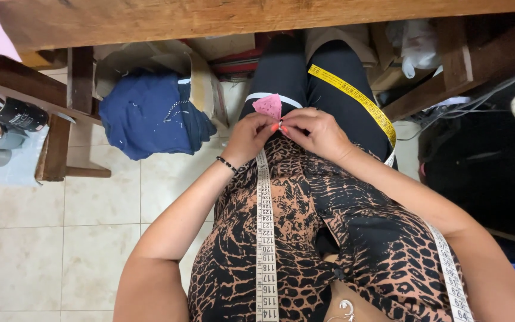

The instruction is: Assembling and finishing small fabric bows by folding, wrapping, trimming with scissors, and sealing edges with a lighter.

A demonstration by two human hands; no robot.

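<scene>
Hands (284, 132) on pink fabric piece (268, 106)

The pink cloth piece (267, 106) looks matt and slightly textured, pinched in the fingers (274, 127) just beyond the hem of the smooth printed blouse (305, 238). The tape measure (264, 238) lying down the blouse looks like flexible coated cloth or plastic with a faint sheen. Beyond the blouse, the desk (210, 18) is rough, grainy wood, and the floor tiles (61, 238) left of the blouse are glazed and smooth.
</scene>
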